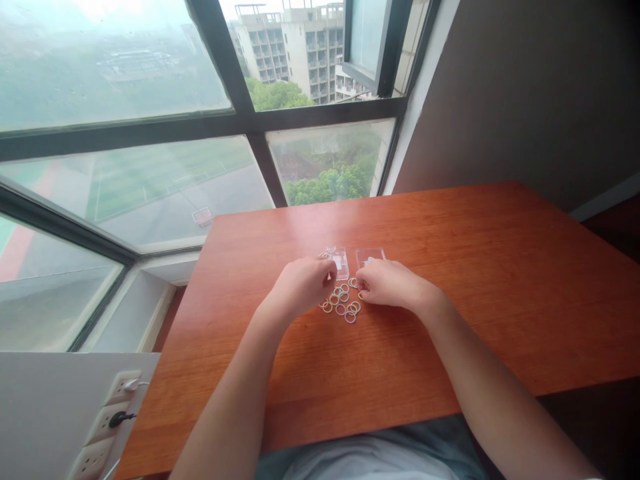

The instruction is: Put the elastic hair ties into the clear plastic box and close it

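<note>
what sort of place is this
Probably an upper-floor indoor room, though its use is unclear: a reddish-brown table stands by large windows looking down on a sports field, with wall sockets nearby.

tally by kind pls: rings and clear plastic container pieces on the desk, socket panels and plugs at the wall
Rings: at least 10 (overlapping, some hidden)
Clear plastic container pieces: 2
Socket panels: 3
Plugs: 2
Total: at least 17

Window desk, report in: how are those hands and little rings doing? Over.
Left hand by left clear box, grip unclear. Right hand by right clear box, grip unclear too. Loose rings on desk; hands partly hide both boxes.
</note>
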`<state>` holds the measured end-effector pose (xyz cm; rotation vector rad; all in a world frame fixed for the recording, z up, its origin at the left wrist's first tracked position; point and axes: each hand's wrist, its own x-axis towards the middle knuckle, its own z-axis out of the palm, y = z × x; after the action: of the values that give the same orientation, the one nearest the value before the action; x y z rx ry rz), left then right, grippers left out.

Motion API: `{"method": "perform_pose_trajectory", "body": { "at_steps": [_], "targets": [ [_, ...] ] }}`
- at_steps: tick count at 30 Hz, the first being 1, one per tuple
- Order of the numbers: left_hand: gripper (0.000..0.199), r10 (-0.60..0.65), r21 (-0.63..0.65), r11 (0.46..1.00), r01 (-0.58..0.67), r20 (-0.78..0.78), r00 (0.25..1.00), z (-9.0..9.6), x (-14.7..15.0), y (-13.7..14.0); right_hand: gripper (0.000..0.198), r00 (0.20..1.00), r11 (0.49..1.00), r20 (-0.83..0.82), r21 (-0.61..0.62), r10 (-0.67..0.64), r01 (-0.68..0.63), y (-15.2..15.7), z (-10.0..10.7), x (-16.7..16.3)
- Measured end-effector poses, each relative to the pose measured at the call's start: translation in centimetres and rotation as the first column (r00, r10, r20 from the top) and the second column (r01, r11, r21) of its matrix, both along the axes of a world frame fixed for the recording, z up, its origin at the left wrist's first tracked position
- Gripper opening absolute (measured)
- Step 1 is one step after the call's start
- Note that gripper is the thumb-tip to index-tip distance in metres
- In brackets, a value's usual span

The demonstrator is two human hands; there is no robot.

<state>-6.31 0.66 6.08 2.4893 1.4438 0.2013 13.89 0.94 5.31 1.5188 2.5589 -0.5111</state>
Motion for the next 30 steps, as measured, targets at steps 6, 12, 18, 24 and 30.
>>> {"method": "perform_pose_trajectory", "body": {
  "at_steps": [6, 12, 18, 24, 30],
  "targets": [
    [0.013, 0.142, 0.184, 0.965, -0.187, 0.23, 0.963, -1.9, 0.3, 1.5, 0.011, 0.999, 0.999, -0.007, -0.028, 0.033, -0.033, 0.3, -0.1, 0.1],
    [0.016, 0.184, 0.205, 0.952, -0.226, 0.205, 0.961, -3.6, 0.7, 2.5, 0.013, 0.996, 0.998, -0.073, -0.023, 0.056, -0.058, 0.4, -0.3, 0.2],
    [0.016, 0.198, 0.196, 0.95, -0.242, 0.218, 0.956, -3.2, -0.1, 2.5, 0.016, 0.989, 1.0, -0.15, 0.013, 0.014, -0.012, 0.6, -0.1, 0.5],
    [0.022, 0.245, 0.188, 0.94, -0.284, 0.205, 0.948, -1.6, -1.0, 1.8, 0.014, 0.94, 0.978, -0.309, 0.099, -0.145, 0.183, 1.2, -0.2, 0.8],
    [0.022, 0.252, 0.149, 0.949, -0.279, 0.173, 0.952, -0.7, -0.7, 1.4, 0.015, 0.849, 0.907, -0.442, 0.155, -0.291, 0.392, 2.2, -1.7, -0.3]
  ]
}}
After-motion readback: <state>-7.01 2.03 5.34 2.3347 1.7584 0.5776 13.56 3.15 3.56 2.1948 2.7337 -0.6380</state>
